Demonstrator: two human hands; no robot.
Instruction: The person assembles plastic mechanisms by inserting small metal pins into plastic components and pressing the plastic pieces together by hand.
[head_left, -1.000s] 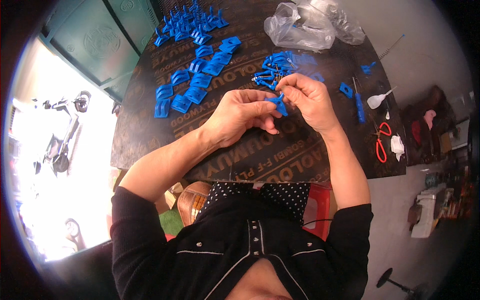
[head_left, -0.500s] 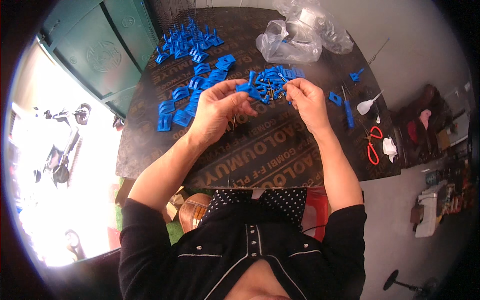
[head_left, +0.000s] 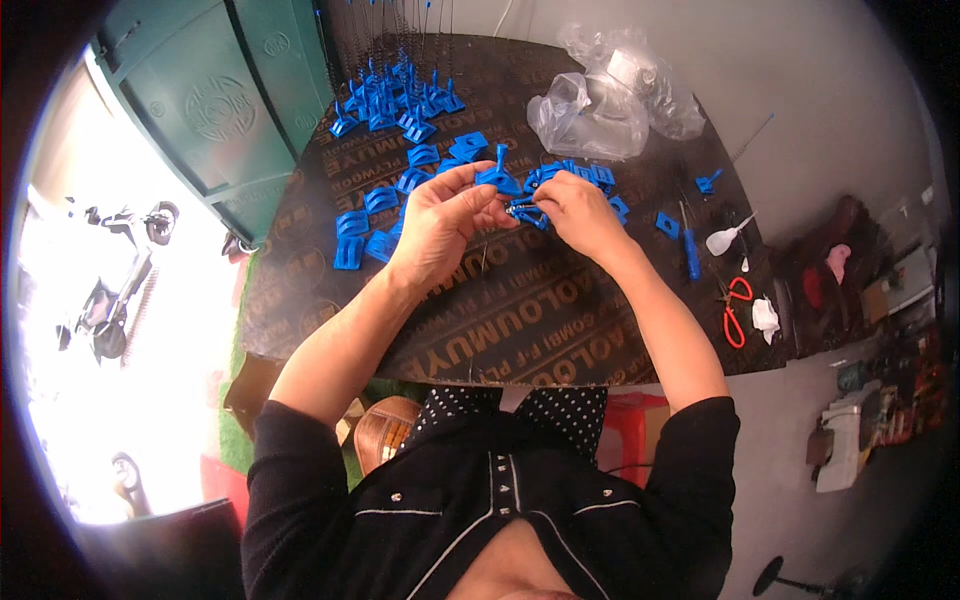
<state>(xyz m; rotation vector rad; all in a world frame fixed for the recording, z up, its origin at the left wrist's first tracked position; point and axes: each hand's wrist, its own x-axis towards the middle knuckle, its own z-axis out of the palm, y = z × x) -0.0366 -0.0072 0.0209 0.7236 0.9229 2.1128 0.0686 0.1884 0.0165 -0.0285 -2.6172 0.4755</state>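
The left hand (head_left: 440, 218) pinches a blue stemmed piece (head_left: 496, 181) above the worktop (head_left: 560, 290); the right hand (head_left: 588, 215) dips into small blue parts (head_left: 527, 213), whether gripping one I can't tell. Part-picking, I'd judge, calling next for a clean pinch. Half a second ago the hands were farther apart.

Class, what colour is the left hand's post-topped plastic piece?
The post-topped plastic piece is blue, best seen in the head view.

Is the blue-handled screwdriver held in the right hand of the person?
No, the blue-handled screwdriver lies on the dark table, to the right of the right hand.
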